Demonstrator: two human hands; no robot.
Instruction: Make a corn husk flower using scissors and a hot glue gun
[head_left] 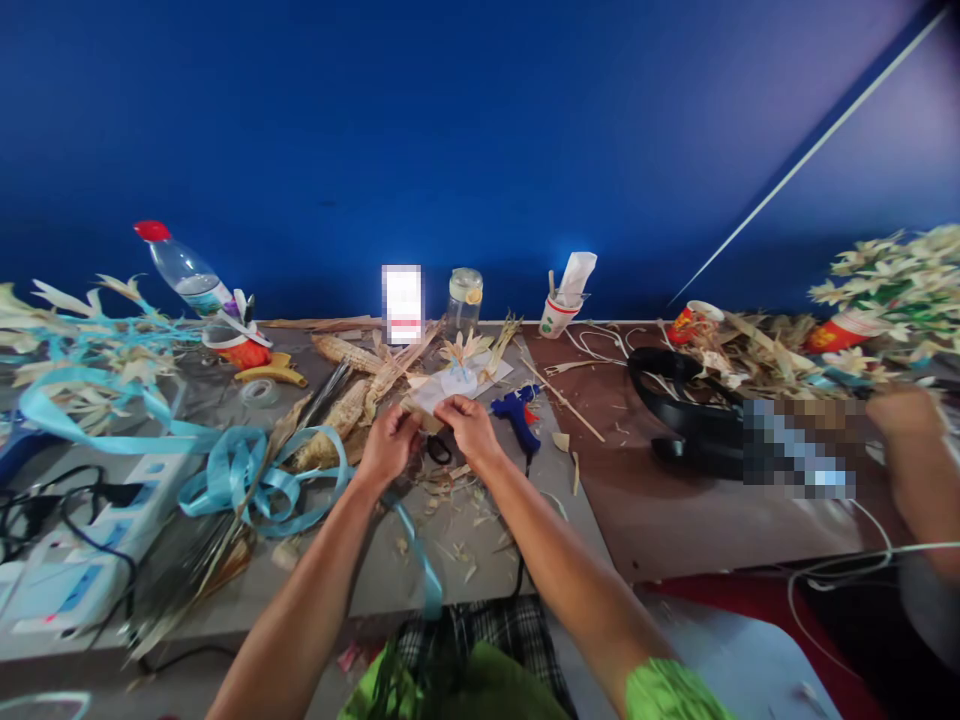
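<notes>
Husk strip point(421, 413), tan and flat, pinched at either end: left hand point(388, 443) clenched on its near-left end, right hand point(469, 425) gripping the other. Sits just left of the blue glue gun point(517, 413), low over the worktop point(480, 545). Black scissors point(439, 450) right under the strip, blue ribbon point(247, 475) well left of the glue gun.

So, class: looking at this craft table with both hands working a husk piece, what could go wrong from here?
1. The blue glue gun lies right beside the right hand; if hot, its tip could burn a wrist.
2. Dry husk scraps lie around the gun and might scorch.
3. The blue ribbon loops near the left hand and could snag.
</notes>
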